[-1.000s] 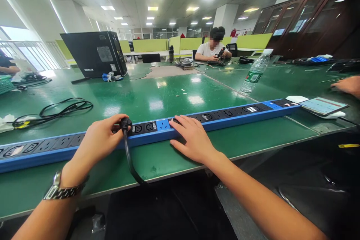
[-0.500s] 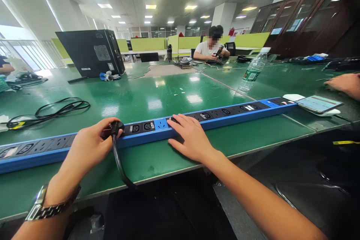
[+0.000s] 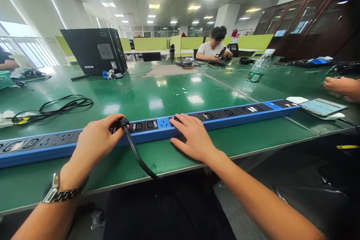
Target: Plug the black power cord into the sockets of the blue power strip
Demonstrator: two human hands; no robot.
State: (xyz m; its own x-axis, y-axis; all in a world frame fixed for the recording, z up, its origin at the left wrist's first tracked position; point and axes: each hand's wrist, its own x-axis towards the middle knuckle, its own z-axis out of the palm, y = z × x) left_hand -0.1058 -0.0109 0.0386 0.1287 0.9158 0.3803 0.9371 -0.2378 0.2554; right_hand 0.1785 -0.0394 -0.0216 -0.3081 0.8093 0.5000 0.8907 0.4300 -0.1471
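Note:
A long blue power strip [image 3: 164, 132] with black socket panels lies across the green table, close to its front edge. My left hand [image 3: 97, 138], with a watch on the wrist, is closed on a black power plug [image 3: 123, 122] right over the strip's sockets. From the plug a thick black cable [image 3: 139, 159] runs down past the table edge. Whether the plug's pins are in a socket is hidden by my fingers. My right hand [image 3: 192, 135] rests on the strip beside a blue socket, fingers spread and stretched out, holding nothing.
Toward the right stand a clear plastic bottle [image 3: 257, 73] and a tablet [image 3: 323, 107] at the strip's end. A coiled black cable [image 3: 62, 107] lies on the left, before a black computer case [image 3: 92, 52]. A person [image 3: 215, 47] sits across; another person's hand [image 3: 341, 85] is at far right.
My left hand and the plug have shifted slightly right along the strip, and the cable swings right. My right hand stays on the strip. The view has turned a little.

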